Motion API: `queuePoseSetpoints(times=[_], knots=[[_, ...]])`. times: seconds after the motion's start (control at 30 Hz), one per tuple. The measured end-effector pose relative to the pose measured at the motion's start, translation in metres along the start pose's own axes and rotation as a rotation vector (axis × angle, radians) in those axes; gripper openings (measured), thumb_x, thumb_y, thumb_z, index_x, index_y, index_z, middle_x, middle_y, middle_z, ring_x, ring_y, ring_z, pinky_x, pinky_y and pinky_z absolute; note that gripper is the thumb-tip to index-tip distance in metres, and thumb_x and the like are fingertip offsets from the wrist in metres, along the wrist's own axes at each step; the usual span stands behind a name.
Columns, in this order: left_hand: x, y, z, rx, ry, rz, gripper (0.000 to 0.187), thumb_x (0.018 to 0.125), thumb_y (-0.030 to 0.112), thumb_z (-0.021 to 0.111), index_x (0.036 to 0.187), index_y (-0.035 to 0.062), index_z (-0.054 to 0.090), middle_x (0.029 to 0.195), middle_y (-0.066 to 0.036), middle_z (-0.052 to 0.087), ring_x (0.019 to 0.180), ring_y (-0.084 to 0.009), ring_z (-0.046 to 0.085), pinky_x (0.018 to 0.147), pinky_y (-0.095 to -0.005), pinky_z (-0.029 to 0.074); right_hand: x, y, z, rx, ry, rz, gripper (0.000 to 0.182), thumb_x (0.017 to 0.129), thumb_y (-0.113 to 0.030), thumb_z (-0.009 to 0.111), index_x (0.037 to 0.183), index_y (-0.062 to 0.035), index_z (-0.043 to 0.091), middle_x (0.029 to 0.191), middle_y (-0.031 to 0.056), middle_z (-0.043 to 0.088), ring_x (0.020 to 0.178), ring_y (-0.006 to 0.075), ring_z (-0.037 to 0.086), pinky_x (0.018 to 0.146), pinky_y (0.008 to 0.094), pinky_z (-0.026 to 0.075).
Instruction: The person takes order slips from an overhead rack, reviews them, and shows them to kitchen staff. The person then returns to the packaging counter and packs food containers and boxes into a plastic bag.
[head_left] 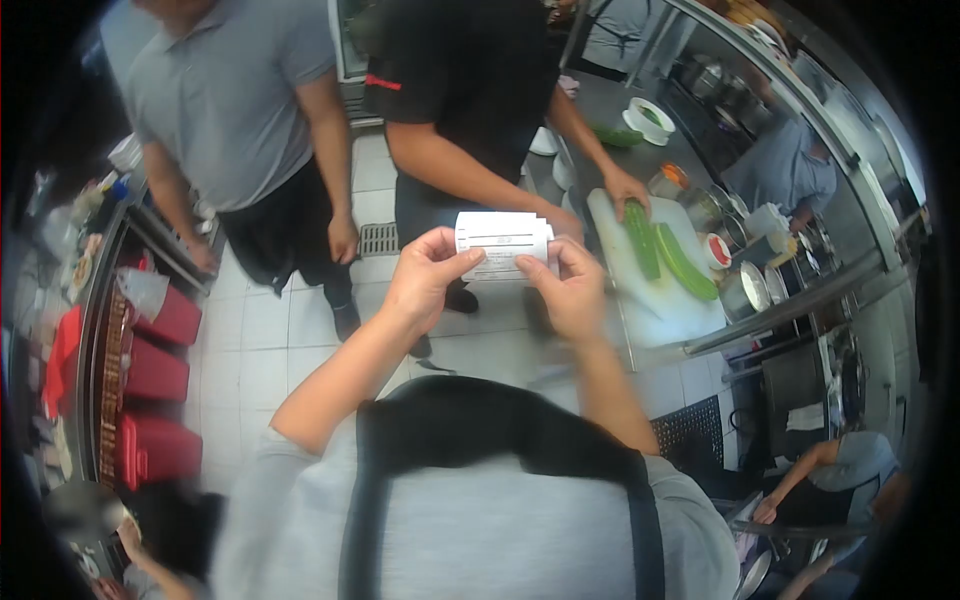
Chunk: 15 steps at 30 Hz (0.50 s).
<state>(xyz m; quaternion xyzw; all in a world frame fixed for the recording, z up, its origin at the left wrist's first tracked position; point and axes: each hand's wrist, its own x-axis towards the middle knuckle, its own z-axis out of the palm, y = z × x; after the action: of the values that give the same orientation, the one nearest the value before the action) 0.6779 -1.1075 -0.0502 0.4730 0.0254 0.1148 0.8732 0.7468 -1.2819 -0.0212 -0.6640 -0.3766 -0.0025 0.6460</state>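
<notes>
Between my two hands, out in front of my chest, is a white paper slip with printed lines, a receipt [498, 232] by its look. My left hand [424, 278] pinches its left side, thumb on the front. The right side is gripped by my right hand [572, 290], its thumb also pressing on the print. At the right end the paper curls or overlaps in layers. The text is too small to read, and the fingers behind the paper are hidden.
A co-worker in black [465, 90] holds a green gourd [640, 240] on a white cutting board [655, 328]; a second gourd [686, 265] lies beside it. Another person in grey [235, 110] stands left. Red bins [160, 448] line the left counter. A metal rail [790, 305] runs along the right.
</notes>
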Motion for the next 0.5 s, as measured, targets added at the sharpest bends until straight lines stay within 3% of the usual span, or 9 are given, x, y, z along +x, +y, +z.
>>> queuePoseSetpoints(times=[0.07, 0.27, 0.3, 0.4, 0.47, 0.5], knots=[[-0.002, 0.003, 0.015, -0.087, -0.028, -0.097, 0.017, 0.084, 0.007, 0.063, 0.099, 0.0015, 0.058, 0.098, -0.007, 0.063, 0.089, -0.0127, 0.060, 0.083, -0.0274, 0.046, 0.000, 0.006, -0.008, 0.085, 0.004, 0.056, 0.013, 0.082, -0.008, 0.065, 0.086, 0.0038, 0.062, 0.083, 0.0030, 0.056, 0.078, 0.0079, 0.052, 0.067, 0.0207, 0.041], [0.013, -0.019, 0.030, 0.067, -0.060, 0.010, 0.029, 0.079, 0.001, 0.065, 0.106, -0.0017, 0.057, 0.101, -0.009, 0.063, 0.091, -0.0149, 0.060, 0.084, -0.0284, 0.046, -0.008, 0.006, -0.019, 0.182, 0.154, 0.116, 0.007, 0.081, -0.004, 0.065, 0.083, 0.0020, 0.061, 0.081, 0.0022, 0.059, 0.076, 0.0064, 0.054, 0.066, 0.0211, 0.044], [0.014, -0.019, 0.038, 0.057, -0.051, 0.044, 0.033, 0.076, -0.002, 0.066, 0.108, -0.0029, 0.056, 0.102, -0.010, 0.063, 0.092, -0.0168, 0.060, 0.086, -0.0292, 0.046, -0.009, 0.006, -0.022, 0.253, 0.197, 0.110, 0.007, 0.081, -0.003, 0.065, 0.082, 0.0013, 0.061, 0.082, 0.0024, 0.060, 0.076, 0.0062, 0.054, 0.066, 0.0215, 0.045], [0.019, -0.015, 0.051, 0.037, -0.033, 0.036, 0.036, 0.078, -0.001, 0.064, 0.112, -0.0033, 0.051, 0.108, -0.012, 0.059, 0.099, -0.0202, 0.058, 0.090, -0.0347, 0.045, -0.003, 0.013, -0.043, 0.072, 0.298, -0.073, 0.007, 0.079, -0.004, 0.067, 0.080, -0.0006, 0.061, 0.084, 0.0039, 0.061, 0.072, 0.0073, 0.055, 0.064, 0.0230, 0.045], [0.026, -0.018, 0.050, -0.011, -0.011, 0.101, 0.038, 0.079, -0.001, 0.063, 0.113, -0.0032, 0.049, 0.110, -0.013, 0.059, 0.101, -0.0209, 0.057, 0.091, -0.0352, 0.044, 0.016, -0.007, -0.081, -0.098, 0.444, 0.211, 0.007, 0.080, -0.006, 0.066, 0.083, -0.0010, 0.062, 0.090, 0.0067, 0.060, 0.077, 0.0092, 0.055, 0.066, 0.0230, 0.045], [0.027, -0.015, 0.048, -0.025, -0.003, 0.095, 0.037, 0.078, -0.002, 0.063, 0.113, -0.0031, 0.050, 0.110, -0.013, 0.059, 0.101, -0.0211, 0.058, 0.091, -0.0350, 0.045, 0.040, -0.009, -0.115, -0.509, 0.507, -0.236, 0.017, 0.081, -0.007, 0.064, 0.097, -0.0014, 0.059, 0.092, 0.0091, 0.059, 0.082, 0.0119, 0.055, 0.069, 0.0242, 0.044]])
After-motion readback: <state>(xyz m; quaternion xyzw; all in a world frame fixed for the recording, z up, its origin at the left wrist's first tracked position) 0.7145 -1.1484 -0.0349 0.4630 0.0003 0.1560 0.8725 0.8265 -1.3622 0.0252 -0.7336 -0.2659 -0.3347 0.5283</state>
